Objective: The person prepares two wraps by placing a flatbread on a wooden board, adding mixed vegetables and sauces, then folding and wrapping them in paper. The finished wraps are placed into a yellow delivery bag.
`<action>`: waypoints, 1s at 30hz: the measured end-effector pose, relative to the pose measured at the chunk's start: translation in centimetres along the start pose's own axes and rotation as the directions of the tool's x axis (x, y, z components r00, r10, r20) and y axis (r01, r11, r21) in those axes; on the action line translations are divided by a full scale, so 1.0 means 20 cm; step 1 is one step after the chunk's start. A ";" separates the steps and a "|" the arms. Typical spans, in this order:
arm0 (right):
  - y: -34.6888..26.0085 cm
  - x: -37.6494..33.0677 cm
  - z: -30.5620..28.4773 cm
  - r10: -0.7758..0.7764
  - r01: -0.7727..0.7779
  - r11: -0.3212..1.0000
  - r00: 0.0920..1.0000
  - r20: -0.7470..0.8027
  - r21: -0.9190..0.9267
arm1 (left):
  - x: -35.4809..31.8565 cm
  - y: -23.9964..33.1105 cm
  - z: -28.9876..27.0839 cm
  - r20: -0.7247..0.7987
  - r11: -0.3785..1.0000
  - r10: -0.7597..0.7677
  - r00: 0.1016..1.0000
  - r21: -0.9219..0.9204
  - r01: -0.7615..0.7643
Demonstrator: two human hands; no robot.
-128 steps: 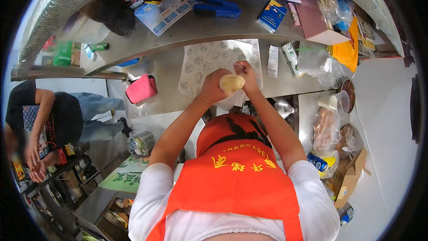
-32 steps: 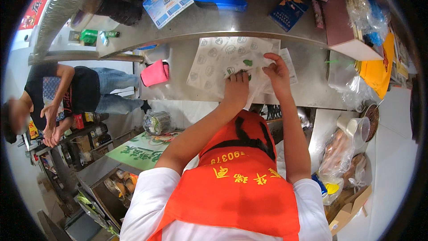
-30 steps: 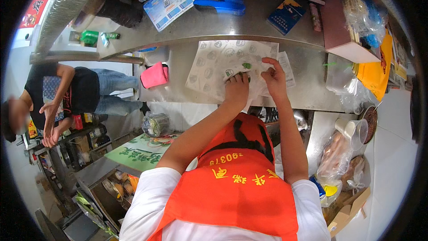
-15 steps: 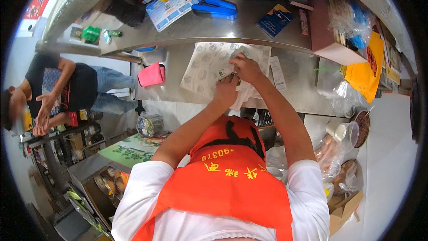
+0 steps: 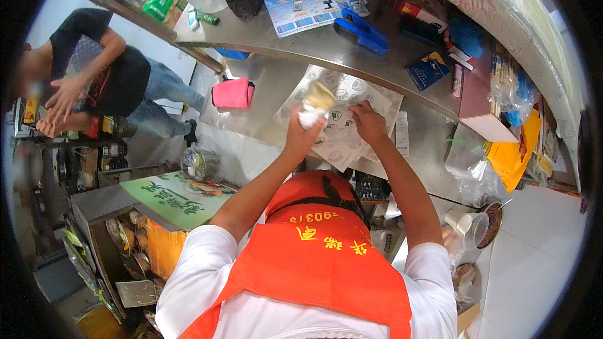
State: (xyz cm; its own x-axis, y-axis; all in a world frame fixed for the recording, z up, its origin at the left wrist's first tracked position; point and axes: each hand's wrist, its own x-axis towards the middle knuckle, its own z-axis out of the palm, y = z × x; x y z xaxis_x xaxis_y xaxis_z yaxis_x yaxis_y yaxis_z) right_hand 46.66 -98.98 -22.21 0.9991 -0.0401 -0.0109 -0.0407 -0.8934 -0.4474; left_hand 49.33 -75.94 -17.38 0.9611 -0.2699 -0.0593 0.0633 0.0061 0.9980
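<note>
My left hand (image 5: 299, 137) is closed round a pale yellowish food roll (image 5: 320, 95), its lower part wrapped in white paper. Motion blurs the roll, so its exact kind does not show. It is held above printed wrapping paper (image 5: 372, 91), whitish sheets with dark round and square marks, spread on the steel counter. On the right part of the sheets, the curled fingers of my right hand (image 5: 370, 124) are pressed together against the paper, which they seem to pinch. A pink pouch (image 5: 233, 93) lies on the counter, left of the sheets.
Above the counter's back runs a steel shelf (image 5: 276, 50) carrying a blue stapler (image 5: 362, 30), leaflets and jars. A paper slip (image 5: 402, 132) lies right of the sheets, plastic bags (image 5: 471, 169) farther right. Another person (image 5: 113, 75) stands at left. A green printed board (image 5: 173, 198) is at lower left.
My left hand has lifted off the sheets and moved left, now showing the paper-wrapped roll. My right hand has shifted slightly right and nearer. The whole view has turned and shifted.
</note>
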 end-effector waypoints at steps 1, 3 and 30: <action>-0.02 -0.01 -0.01 0.005 -0.005 1.000 1.000 0.006 -0.020 | 0.02 0.06 0.01 -0.090 0.984 0.019 0.996 -0.175 -0.035; -0.06 -0.03 -0.02 0.027 -0.027 0.998 1.000 0.010 -0.060 | 0.04 0.15 -0.02 -0.118 0.879 -0.008 0.993 -0.475 -0.050; -0.86 -0.30 -0.32 0.195 -0.341 0.201 0.933 0.303 0.918 | -0.27 0.30 -0.11 0.482 0.691 -0.189 0.855 -0.554 0.465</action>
State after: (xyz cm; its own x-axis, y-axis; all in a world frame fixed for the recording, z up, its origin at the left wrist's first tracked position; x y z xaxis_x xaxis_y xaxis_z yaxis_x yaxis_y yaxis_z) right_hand 41.41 -86.22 -8.66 0.9265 -0.0759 -0.3685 -0.3410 0.2449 -0.9076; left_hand 45.12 -72.24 -11.19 0.6805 -0.6963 -0.2280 0.6393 0.4122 0.6492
